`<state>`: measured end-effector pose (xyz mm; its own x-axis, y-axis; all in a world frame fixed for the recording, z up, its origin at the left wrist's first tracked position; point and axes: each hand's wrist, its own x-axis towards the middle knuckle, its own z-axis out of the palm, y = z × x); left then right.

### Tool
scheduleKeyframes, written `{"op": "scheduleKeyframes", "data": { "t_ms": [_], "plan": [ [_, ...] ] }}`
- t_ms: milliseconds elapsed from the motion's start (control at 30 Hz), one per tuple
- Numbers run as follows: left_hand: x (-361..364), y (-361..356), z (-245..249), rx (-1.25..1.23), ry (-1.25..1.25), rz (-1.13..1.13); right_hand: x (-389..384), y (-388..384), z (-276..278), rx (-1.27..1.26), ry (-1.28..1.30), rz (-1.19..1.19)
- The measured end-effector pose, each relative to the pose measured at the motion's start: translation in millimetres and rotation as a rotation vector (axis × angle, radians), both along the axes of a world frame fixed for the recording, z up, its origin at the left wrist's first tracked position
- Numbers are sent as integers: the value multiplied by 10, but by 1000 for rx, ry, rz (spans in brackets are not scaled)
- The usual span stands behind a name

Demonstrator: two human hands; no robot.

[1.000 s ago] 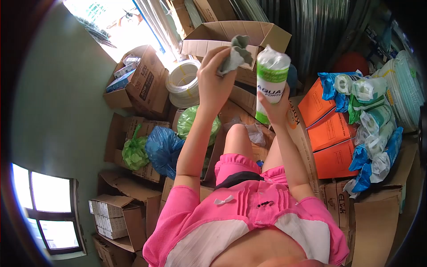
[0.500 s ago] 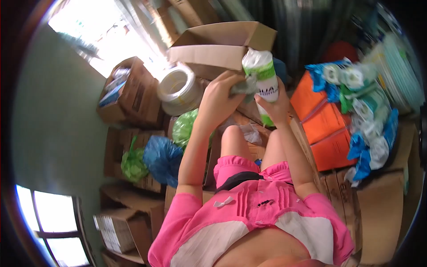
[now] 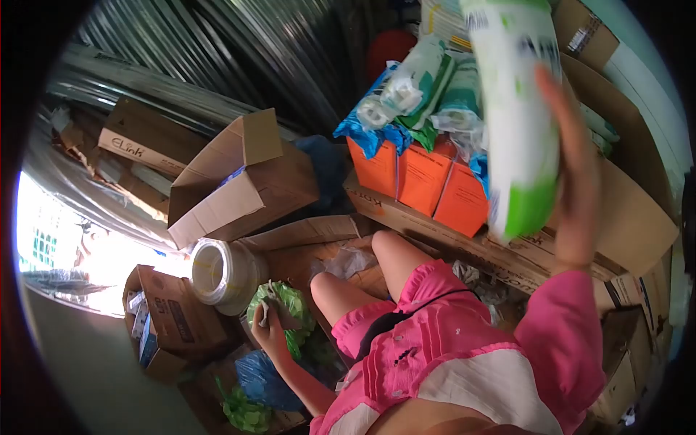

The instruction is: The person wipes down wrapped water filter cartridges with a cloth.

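My right hand (image 3: 573,174) is raised at the right, fingers wrapped round a white-and-green plastic-wrapped cylinder (image 3: 518,123), blurred by motion. The cylinder hangs over the orange boxes (image 3: 428,177), on which several similar green, white and blue plastic packs (image 3: 413,87) lie. Low on the left, my left hand (image 3: 268,333) is closed on a crumpled grey cloth (image 3: 279,303). A light-green plastic bag (image 3: 297,337) lies just beside and behind that hand, and a blue plastic bag (image 3: 261,380) lies below it.
An open cardboard box (image 3: 279,188) stands ahead with its flaps up. White coiled tubing (image 3: 221,275) and a filled carton (image 3: 177,319) are at the left. Long metal profiles (image 3: 217,58) lean at the back. A large open carton (image 3: 634,210) flanks the right side.
The view has turned right. My right hand has carried the cylinder up and right, over the orange boxes. My left hand has moved away from it, down and left, with the cloth.
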<state>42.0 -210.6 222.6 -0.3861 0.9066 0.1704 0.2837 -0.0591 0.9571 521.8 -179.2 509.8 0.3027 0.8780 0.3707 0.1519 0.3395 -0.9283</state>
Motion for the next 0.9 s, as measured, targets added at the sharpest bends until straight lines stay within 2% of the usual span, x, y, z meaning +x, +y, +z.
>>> {"op": "scheduleKeyframes", "data": {
  "t_ms": [67, 167, 200, 233, 300, 367, 433, 500, 567, 600, 733, 800, 867, 900],
  "plan": [
    [84, -51, -63, -9, -126, 0, 444, 277, 270, -92, -242, -200],
    [346, 58, -201, -20, -120, 28, 1303, 821, 493, -376, -521, -231],
    [399, 88, -268, -23, 79, 21, 1471, 986, 532, -493, -566, -217],
    [630, 72, 21, -4, 166, -59, 1604, 1134, 547, -606, -595, -199],
    [734, 121, 84, 73, 349, -217, 1828, 1449, 496, -802, -576, -159],
    [841, 75, 249, 34, 330, -265, 2052, 1700, 295, -908, -449, -159],
    [866, 50, 321, 20, 301, -282, 2226, 1990, 1, -956, -283, -146],
    [818, -8, 351, 47, 321, -276, 2093, 2065, -143, -963, -326, -185],
    [764, -74, 322, 62, 311, -277, 2057, 2135, -259, -926, -265, -49],
    [742, -104, 281, 32, 279, -249, 1998, 2183, -273, -955, -344, -91],
    [707, -224, 283, -32, 284, -187, 1873, 2320, -276, -1101, -359, -32],
    [689, -244, 146, -9, 261, -175, 1802, 2158, -87, -1079, -404, -13],
    [724, -240, 156, -7, 285, -164, 1950, 2174, 63, -1183, -433, -72],
    [743, -228, 190, -20, 301, -173, 2062, 2101, 136, -1140, -555, -64]
  ]
}}
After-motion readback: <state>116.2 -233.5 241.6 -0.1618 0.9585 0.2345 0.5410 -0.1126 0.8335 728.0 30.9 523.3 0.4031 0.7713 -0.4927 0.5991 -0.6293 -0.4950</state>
